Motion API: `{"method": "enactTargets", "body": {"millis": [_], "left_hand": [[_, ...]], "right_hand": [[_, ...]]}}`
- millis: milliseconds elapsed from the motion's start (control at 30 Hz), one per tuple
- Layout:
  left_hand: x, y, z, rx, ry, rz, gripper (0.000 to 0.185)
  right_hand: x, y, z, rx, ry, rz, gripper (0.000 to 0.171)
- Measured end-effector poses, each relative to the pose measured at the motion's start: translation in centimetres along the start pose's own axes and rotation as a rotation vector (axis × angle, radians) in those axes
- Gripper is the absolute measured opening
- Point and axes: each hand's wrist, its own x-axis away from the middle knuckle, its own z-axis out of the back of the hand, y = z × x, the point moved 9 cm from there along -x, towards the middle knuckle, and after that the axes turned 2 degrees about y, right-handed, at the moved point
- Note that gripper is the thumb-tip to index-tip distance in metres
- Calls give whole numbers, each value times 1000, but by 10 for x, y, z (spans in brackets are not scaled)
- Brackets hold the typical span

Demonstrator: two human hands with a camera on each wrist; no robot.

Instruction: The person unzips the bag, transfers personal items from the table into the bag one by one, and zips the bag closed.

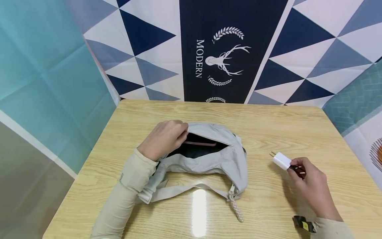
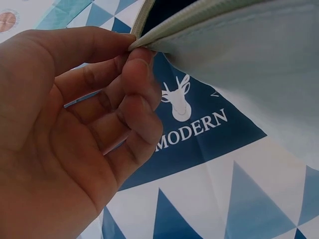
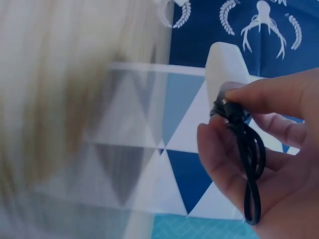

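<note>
Right hand: right of the bag, fingers curled around a smooth white boxy charger and a looped black cable.
Bag: soft grey fabric, lying mid-bench, zip mouth open.
Left hand: at the bag's left end, fingertips pinching the opening's rim.
Phone: pink-edged, flat, inside the bag.

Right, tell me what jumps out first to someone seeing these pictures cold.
A grey fabric bag lies mid-table, its top pinched open by the left hand, with a pinkish flat phone-like thing showing in the dark inside. To its right, the right hand holds a white plug adapter with a looped black cable just above the wooden table. Behind stands a navy and white backdrop with a deer emblem.
</note>
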Motion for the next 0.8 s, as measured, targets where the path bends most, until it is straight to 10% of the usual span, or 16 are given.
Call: {"method": "enactTargets", "body": {"millis": [800], "left_hand": [[0,2,1,5,14,-21,28]], "right_hand": [[1,-98,0,-52,89,377,37]]}}
